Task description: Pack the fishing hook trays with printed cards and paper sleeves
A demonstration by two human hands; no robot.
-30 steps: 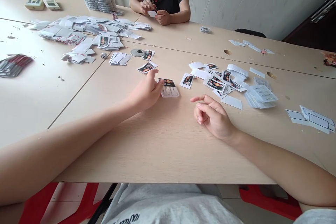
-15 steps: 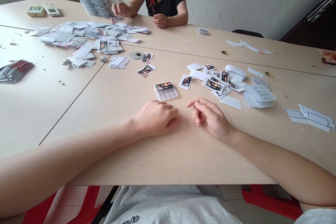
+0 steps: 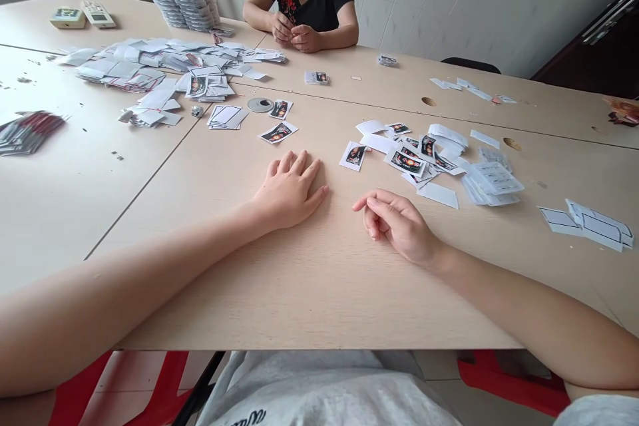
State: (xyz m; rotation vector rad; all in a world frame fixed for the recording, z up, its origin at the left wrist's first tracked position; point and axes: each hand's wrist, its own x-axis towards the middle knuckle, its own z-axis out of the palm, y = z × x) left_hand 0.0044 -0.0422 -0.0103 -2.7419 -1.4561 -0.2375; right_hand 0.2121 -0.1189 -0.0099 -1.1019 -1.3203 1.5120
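Note:
My left hand (image 3: pixel 292 190) lies palm down on the table with its fingers spread and nothing under them that shows. Beyond its fingertips is a small clear plastic box (image 3: pixel 316 78) with a dark printed label, far across the table towards the other person. My right hand (image 3: pixel 394 221) rests on its side, fingers curled and thumb against the index finger, holding nothing visible. Just past it lies a loose heap of printed cards (image 3: pixel 407 161) and white slips. Several clear plastic boxes (image 3: pixel 492 181) are stacked to the right of that heap.
A person (image 3: pixel 309 6) sits opposite, hands together. A large pile of white cards (image 3: pixel 150 63) spreads at the left, with a tall stack of packs (image 3: pixel 182 3) behind. A roll of tape (image 3: pixel 260 105), printed cards (image 3: pixel 278 132) and white slips (image 3: pixel 594 224) lie about the wooden table (image 3: pixel 299 299).
The labelled box slid from beside my left hand to the far side. My left hand moved forward and its fingers spread. The person opposite brought their hands together. My right hand stayed put.

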